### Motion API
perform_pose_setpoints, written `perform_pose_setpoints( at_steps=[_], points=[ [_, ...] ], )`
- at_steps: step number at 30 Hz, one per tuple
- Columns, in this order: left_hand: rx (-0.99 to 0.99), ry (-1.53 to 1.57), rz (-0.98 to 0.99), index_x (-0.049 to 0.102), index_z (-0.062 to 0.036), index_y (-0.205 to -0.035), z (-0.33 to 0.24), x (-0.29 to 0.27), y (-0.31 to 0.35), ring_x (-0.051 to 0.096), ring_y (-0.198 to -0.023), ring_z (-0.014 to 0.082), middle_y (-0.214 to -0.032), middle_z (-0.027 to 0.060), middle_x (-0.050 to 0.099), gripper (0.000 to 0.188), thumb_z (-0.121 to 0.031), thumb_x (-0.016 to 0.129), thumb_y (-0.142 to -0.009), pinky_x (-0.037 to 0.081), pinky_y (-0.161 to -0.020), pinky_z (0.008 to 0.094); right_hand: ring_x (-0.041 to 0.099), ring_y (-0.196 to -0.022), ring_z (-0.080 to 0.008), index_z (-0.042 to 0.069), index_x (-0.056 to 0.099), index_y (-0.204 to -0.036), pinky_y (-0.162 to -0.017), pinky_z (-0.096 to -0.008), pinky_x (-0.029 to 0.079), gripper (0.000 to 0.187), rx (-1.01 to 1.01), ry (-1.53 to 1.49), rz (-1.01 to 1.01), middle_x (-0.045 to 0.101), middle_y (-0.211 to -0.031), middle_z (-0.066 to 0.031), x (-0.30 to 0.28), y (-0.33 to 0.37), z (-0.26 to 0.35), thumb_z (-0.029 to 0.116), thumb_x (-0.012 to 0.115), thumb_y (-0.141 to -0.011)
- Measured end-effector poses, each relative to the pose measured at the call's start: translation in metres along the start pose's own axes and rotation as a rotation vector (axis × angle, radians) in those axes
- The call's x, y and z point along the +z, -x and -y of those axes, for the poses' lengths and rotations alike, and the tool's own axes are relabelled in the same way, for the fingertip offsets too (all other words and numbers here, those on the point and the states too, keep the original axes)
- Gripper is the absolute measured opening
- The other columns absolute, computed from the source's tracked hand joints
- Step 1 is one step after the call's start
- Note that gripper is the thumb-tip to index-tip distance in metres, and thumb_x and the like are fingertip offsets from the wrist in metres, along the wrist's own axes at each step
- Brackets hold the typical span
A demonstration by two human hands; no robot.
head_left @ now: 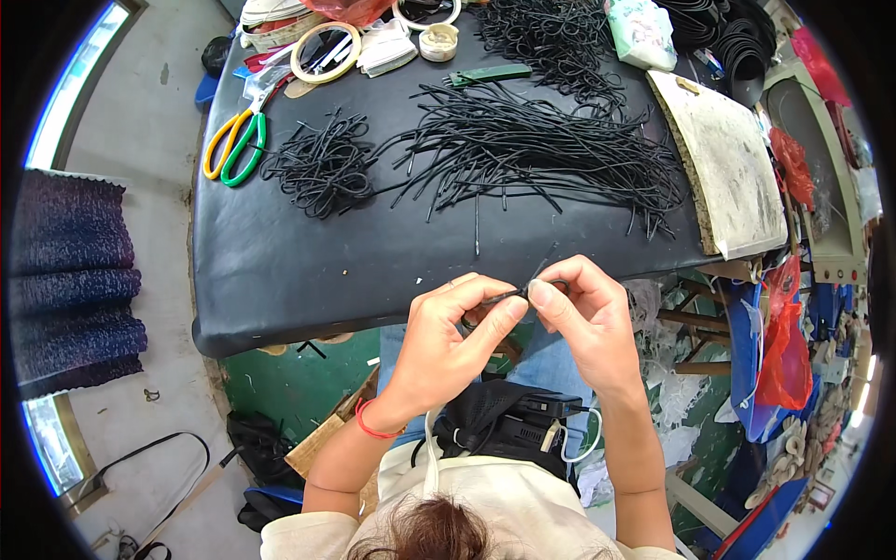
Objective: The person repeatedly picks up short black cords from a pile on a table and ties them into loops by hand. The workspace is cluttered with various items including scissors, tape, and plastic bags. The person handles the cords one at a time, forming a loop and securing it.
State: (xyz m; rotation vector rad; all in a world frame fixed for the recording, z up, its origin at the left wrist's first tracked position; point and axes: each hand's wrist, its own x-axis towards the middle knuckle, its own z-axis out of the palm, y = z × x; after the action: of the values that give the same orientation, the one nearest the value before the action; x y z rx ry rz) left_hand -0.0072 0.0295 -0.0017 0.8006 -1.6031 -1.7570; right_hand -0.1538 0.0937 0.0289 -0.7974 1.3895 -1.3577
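Between my two hands is a thin black cord, bent into a loop just off the table's front edge. My left hand pinches it between thumb and forefinger. Close beside it, my right hand grips the cord with thumb and fingertips, and a short end sticks up between the hands. Whether the cord is knotted there is too small to tell. Beyond my hands lies a wide spread of straight black cords. To its left sits a pile of looped black cords.
Scissors with yellow and green handles lie at the table's left. A tape roll, a small round tub and a green strip are farther back. A pale board stands at the right edge, near red plastic bags.
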Motion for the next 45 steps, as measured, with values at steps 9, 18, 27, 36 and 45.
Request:
perform_pose_setpoints(
  at_steps=[9, 18, 27, 36, 45],
  points=[
    [-0.169, 0.227, -0.126, 0.060, 0.0021, -0.088, -0.004, 0.009, 0.001, 0.050, -0.065, 0.0038, -0.074, 0.0012, 0.059, 0.013, -0.011, 0.060, -0.086, 0.043, -0.058, 0.0194, 0.051, -0.075, -0.0055, -0.003, 0.059, -0.096, -0.067, -0.0205, 0.042, 0.013, 0.004, 0.023, 0.034, 0.057, -0.083, -0.0013, 0.002, 0.006, -0.004, 0.004, 0.058, -0.085],
    [-0.141, 0.543, -0.206, 0.053, -0.0023, -0.089, 0.002, 0.010, -0.001, 0.055, -0.070, 0.0097, -0.084, 0.0040, 0.058, 0.005, -0.005, 0.056, -0.086, 0.047, -0.063, 0.0233, 0.051, -0.076, -0.0052, -0.003, 0.058, -0.104, -0.068, -0.0203, 0.042, 0.020, 0.173, -0.015, 0.143, 0.057, -0.084, -0.0007, 0.002, 0.019, 0.004, 0.003, 0.058, -0.085],
    [-0.399, 0.612, 0.159, 0.055, -0.0034, -0.085, -0.015, -0.011, -0.003, 0.059, -0.072, 0.0089, -0.084, 0.0043, 0.061, 0.005, -0.007, 0.058, -0.084, 0.049, -0.066, 0.0218, 0.054, -0.077, -0.0081, -0.001, 0.058, -0.106, -0.069, -0.0215, 0.046, 0.023, -0.070, 0.136, 0.166, 0.055, -0.095, -0.0054, -0.001, -0.005, 0.010, 0.007, 0.058, -0.085],
    [-0.444, 0.442, 0.173, 0.060, 0.0018, -0.087, -0.018, -0.009, 0.004, 0.063, -0.076, 0.0149, -0.081, 0.0089, 0.064, 0.013, -0.011, 0.060, -0.085, 0.053, -0.069, 0.0275, 0.059, -0.072, -0.0083, -0.001, 0.057, -0.090, -0.064, -0.0222, 0.048, 0.007, -0.133, 0.102, -0.087, 0.063, -0.080, -0.0058, 0.011, 0.005, -0.005, 0.004, 0.058, -0.086],
    [-0.422, 0.473, 0.149, 0.062, 0.0017, -0.089, -0.017, -0.005, 0.005, 0.062, -0.075, 0.0113, -0.080, 0.0063, 0.063, 0.018, -0.016, 0.059, -0.087, 0.051, -0.068, 0.0244, 0.059, -0.064, -0.0067, -0.001, 0.055, -0.086, -0.056, -0.0198, 0.048, 0.008, -0.198, 0.172, -0.133, 0.064, -0.075, -0.0062, 0.016, 0.007, -0.008, 0.007, 0.058, -0.086]
  ],
)
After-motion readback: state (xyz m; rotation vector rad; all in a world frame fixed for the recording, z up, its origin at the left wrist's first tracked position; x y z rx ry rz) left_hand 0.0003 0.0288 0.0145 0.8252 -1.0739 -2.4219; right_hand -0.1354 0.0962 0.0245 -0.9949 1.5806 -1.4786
